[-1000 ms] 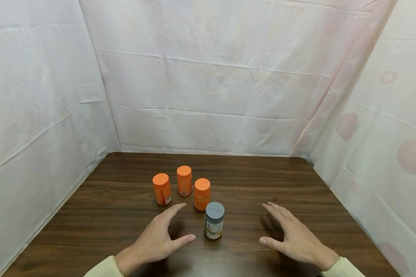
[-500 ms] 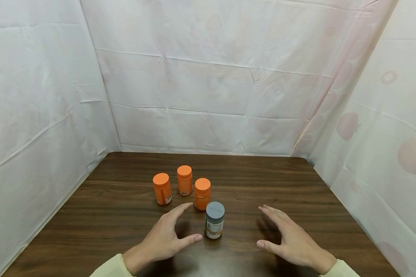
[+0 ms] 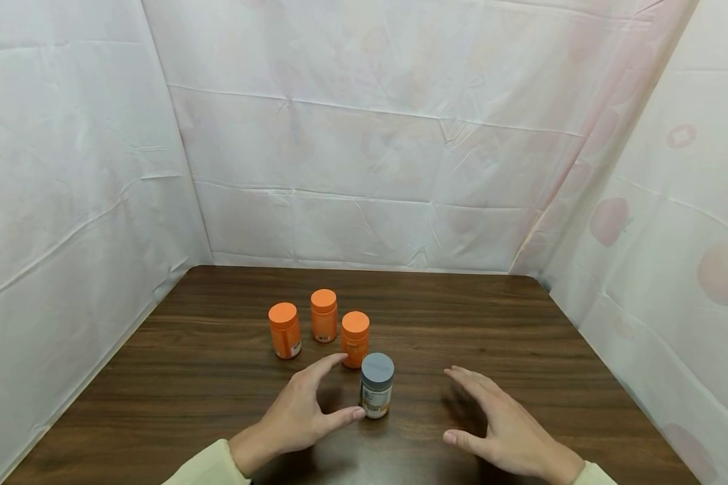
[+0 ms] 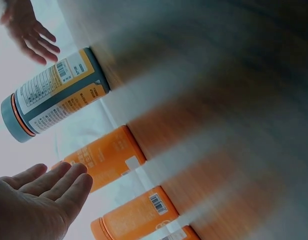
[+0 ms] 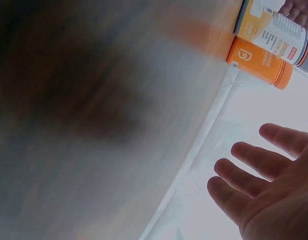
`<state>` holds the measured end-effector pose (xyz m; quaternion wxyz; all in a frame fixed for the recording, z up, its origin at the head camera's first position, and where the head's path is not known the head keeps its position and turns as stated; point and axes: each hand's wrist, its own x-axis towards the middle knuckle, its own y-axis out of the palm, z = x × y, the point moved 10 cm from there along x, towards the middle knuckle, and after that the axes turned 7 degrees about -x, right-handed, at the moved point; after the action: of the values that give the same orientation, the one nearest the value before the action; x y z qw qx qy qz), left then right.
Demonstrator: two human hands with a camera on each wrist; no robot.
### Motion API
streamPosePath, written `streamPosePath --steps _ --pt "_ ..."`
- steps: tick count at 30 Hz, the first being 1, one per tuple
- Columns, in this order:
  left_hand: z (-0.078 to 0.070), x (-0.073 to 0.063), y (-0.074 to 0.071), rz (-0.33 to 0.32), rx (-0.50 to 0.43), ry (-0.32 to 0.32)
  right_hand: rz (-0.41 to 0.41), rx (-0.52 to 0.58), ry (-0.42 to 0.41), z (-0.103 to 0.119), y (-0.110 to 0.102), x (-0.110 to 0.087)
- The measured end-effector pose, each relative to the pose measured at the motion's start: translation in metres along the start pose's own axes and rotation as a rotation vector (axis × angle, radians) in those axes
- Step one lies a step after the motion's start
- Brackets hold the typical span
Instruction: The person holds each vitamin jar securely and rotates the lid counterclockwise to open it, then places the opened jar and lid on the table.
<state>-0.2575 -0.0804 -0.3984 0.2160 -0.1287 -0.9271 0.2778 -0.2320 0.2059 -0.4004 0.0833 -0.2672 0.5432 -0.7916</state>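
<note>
Jar [image 3: 376, 402] with a grey lid [image 3: 377, 369], upright just beside the left hand [image 3: 300, 412] and farther from the right hand [image 3: 509, 428], both spread wide, looks rigid, smooth and probably light, best gripped around mid-body.

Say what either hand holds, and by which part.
Nothing is held: the left hand is beside the grey-lidded jar without gripping it; the right hand is empty.

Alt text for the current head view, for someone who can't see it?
A person's left hand and right hand flank a gray-lidded jar standing on a dark table, the left hand nearer. Farther back and to the left stand three orange jars, with pale cloth behind.
</note>
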Motion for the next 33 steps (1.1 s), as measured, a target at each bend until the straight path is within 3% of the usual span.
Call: streamPosePath --steps 22,33 --pt "-0.004 0.008 0.014 0.026 -0.048 0.031 0.086 0.094 0.046 0.009 0.012 0.002" --pt "0.0 0.016 0.026 0.062 -0.195 -0.009 0.095 0.097 0.052 0.013 0.014 0.003"
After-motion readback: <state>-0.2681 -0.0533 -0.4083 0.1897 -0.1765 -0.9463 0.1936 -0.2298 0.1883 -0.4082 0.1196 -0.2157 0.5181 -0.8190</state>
